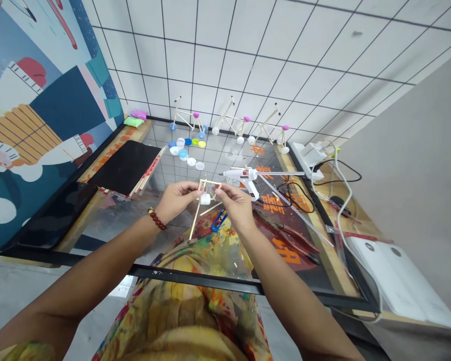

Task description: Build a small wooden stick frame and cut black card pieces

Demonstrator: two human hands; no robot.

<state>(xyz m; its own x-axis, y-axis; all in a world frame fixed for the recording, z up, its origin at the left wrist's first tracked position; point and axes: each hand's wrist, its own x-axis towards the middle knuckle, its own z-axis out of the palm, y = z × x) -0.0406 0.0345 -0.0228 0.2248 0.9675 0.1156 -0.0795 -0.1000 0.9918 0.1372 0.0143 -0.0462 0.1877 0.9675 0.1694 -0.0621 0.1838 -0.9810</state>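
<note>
stick frame (210, 182) before bottle caps (183, 154), glue gun (244, 174) at right

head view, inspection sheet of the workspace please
surface: glossy black-edged tabletop, pale scraps near the front
work items: pale stick frame with white cylindrical piece; three pale stick models with pink knobs; white glue gun
clutter: blue, white and yellow round plastic caps; red-handled pliers; blue plastic tool
hands: left hand and right hand both pinch the frame
cables: black cable, white cable, right side
surroundings: white tiled wall, colourful mural
</note>
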